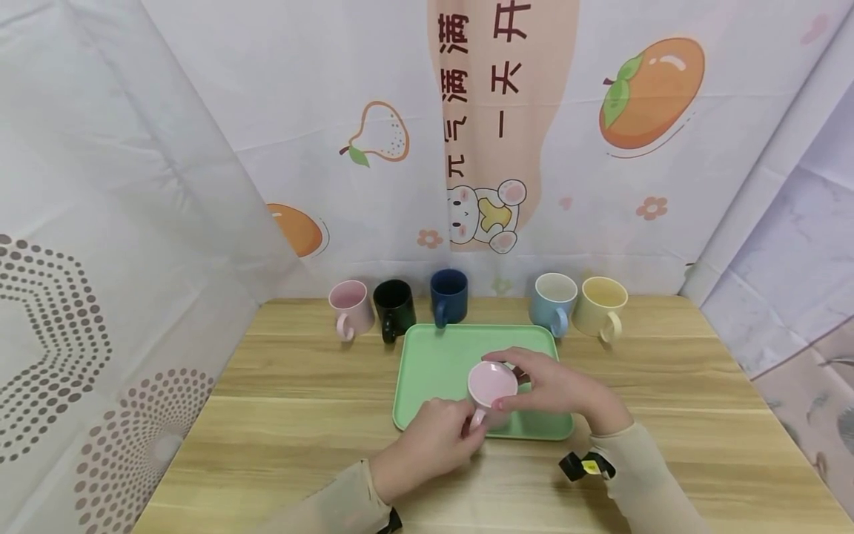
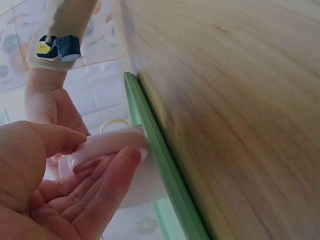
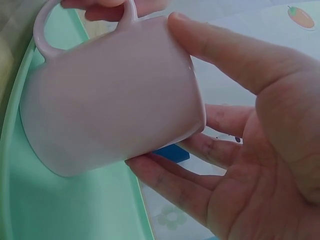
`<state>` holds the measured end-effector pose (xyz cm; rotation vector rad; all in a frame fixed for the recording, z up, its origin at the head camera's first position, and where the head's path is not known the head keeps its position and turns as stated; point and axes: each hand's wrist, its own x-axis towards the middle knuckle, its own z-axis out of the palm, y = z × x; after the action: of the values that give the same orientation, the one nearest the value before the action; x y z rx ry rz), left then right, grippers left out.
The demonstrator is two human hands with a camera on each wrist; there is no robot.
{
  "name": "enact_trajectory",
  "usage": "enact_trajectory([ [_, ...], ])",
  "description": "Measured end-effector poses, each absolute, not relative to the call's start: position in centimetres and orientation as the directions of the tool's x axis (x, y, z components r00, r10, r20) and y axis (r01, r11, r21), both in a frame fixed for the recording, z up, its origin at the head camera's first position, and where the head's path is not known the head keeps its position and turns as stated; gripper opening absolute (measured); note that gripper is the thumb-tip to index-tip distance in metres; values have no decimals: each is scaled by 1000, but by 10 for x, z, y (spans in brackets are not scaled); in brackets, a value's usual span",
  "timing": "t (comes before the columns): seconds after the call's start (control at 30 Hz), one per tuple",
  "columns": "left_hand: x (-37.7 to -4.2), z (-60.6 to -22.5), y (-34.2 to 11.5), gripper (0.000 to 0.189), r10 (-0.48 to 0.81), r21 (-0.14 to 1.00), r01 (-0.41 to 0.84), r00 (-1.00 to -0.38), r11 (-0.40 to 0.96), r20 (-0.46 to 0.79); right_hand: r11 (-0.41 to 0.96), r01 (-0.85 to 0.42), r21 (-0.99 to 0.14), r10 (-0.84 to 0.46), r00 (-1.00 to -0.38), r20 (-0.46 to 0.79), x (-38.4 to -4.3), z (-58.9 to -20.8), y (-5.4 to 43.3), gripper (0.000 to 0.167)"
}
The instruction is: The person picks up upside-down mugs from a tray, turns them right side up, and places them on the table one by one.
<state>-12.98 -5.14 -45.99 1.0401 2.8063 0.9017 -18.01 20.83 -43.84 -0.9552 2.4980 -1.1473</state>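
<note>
A pink mug (image 1: pixel 492 383) stands on the front part of the green tray (image 1: pixel 427 348), apparently upside down, with a smooth pale disc facing up. My left hand (image 1: pixel 437 441) pinches its handle (image 1: pixel 478 417) from the front left. From the right, my right hand (image 1: pixel 550 384) grips the upper end of the mug, thumb on the near side and fingers round the far side. The right wrist view shows the mug's plain side (image 3: pixel 110 100) and its lower rim against the tray. In the left wrist view, fingers cover part of the handle.
Along the back stand a pink mug (image 1: pixel 351 308), a black mug (image 1: pixel 395 308), a dark blue mug (image 1: pixel 449 297), a light blue mug (image 1: pixel 553 302) and a yellow mug (image 1: pixel 600 305). Printed cloth (image 1: pixel 373 67) hangs behind the wooden table (image 1: pixel 293 415).
</note>
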Motion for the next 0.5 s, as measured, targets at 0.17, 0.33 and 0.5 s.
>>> enact_trajectory([
  [0.17,-130,-460,-52,29,590,497,601,-781,625,203,458,-457,-763,-650,-757,63,-181,-439,207,70],
  [0.33,-130,-454,-55,27,585,449,604,-786,658,200,456,-421,-784,-645,-764,35,-182,-438,206,72],
  [0.5,-133,-454,-57,27,594,306,636,-771,708,228,477,-433,-765,-635,-771,40,-181,-436,208,73],
])
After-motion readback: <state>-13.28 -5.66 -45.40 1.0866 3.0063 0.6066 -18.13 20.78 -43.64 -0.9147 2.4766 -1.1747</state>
